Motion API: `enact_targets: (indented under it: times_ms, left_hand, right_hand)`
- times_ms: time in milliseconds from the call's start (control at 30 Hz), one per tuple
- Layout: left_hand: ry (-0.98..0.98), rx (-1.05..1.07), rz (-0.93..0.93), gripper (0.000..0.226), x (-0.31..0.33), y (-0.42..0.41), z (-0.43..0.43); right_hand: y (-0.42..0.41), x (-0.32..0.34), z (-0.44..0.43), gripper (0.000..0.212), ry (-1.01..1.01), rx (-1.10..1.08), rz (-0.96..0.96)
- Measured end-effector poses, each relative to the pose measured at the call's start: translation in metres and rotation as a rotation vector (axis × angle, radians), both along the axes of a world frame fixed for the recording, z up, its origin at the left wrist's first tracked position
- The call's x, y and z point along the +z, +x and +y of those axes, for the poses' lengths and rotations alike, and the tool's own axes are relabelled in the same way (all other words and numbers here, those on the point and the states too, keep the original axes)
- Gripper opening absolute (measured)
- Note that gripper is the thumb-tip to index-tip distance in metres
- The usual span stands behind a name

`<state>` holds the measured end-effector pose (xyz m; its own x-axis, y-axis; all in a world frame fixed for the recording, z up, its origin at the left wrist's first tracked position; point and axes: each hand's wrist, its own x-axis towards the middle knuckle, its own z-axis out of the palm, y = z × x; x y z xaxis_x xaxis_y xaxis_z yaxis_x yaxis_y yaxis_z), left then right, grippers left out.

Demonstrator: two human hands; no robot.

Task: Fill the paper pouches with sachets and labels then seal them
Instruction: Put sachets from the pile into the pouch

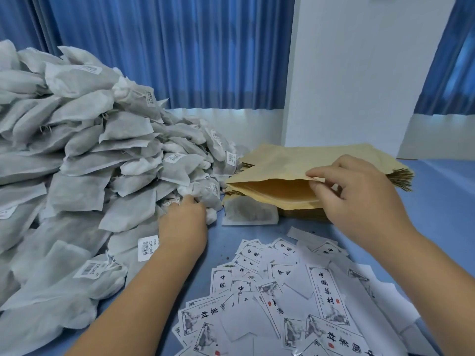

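Note:
A big heap of grey-white sachets [84, 160] with barcode tags fills the left half of the table. My left hand [183, 222] reaches into the heap's right edge, its fingers curled around a sachet [203, 195]. A stack of tan paper pouches [303, 160] lies at centre right. My right hand [359, 191] pinches the upper lip of the top pouch [280, 192] and holds its mouth open toward the left. One flat sachet [250, 213] lies just in front of that mouth. Printed paper labels [282, 299] are scattered near the front.
The blue table surface [442, 201] shows bare to the right of the pouch stack. A white wall column [359, 73] stands behind the pouches, with blue curtains [167, 47] across the back.

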<state>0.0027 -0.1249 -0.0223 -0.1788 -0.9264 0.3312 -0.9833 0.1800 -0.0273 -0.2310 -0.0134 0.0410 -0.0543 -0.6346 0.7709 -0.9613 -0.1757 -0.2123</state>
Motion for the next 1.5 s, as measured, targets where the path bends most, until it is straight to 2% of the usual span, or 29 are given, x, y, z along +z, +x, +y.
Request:
enact_targets:
  times_ms: [200, 300, 433, 500, 633, 700, 833, 933, 1033, 1100, 1200, 1367, 1500]
  left_hand:
    - [-0.094, -0.218, 0.278, 0.018, 0.011, 0.013, 0.007]
    - [-0.163, -0.333, 0.355, 0.014, 0.02, 0.024, 0.018]
    - [-0.122, -0.577, 0.597, 0.015, 0.034, 0.03, 0.031]
    - [-0.084, -0.58, 0.615, 0.013, 0.036, 0.032, 0.032]
    - [-0.036, -0.508, 0.53, 0.009, 0.029, 0.035, 0.029]
    - [-0.028, -0.463, 0.603, 0.003, 0.029, 0.036, 0.027]
    - [0.005, -0.381, 0.758, 0.015, 0.031, 0.038, 0.025]
    - [0.018, -0.487, 0.914, 0.012, 0.039, 0.037, 0.035]
    - [-0.132, -0.642, 1.015, 0.011, 0.052, 0.028, 0.057]
    - [-0.347, -0.729, 0.976, 0.015, 0.06, 0.023, 0.072]
    - [-0.575, -0.841, 0.786, 0.022, 0.061, 0.009, 0.087]
    - [-0.611, -1.042, 0.442, 0.021, 0.038, -0.021, 0.087]
    - [-0.694, -1.076, 0.379, 0.015, 0.027, -0.036, 0.087]
  right_hand:
    - [0.006, 0.001, 0.004, 0.016, 0.045, 0.005, -0.042]
    - [0.002, 0.003, 0.003, 0.017, 0.07, -0.004, -0.082]
    - [-0.002, 0.004, 0.001, 0.018, 0.077, -0.014, -0.098]
    - [-0.004, 0.004, 0.002, 0.018, 0.088, -0.02, -0.097]
    - [-0.004, 0.005, 0.002, 0.018, 0.112, -0.021, -0.105]
    - [-0.004, 0.005, 0.002, 0.017, 0.116, -0.016, -0.111]
    - [-0.006, 0.006, 0.002, 0.018, 0.13, -0.022, -0.118]
    - [-0.008, 0.008, 0.001, 0.019, 0.12, -0.035, -0.132]
    - [-0.008, 0.009, 0.001, 0.019, 0.113, -0.042, -0.142]
    - [-0.008, 0.009, 0.0, 0.019, 0.118, -0.04, -0.149]
    - [-0.008, 0.009, 0.0, 0.019, 0.129, -0.042, -0.166]
    - [-0.01, 0.009, -0.001, 0.02, 0.128, -0.02, -0.212]
    - [-0.01, 0.01, -0.002, 0.02, 0.13, -0.005, -0.257]
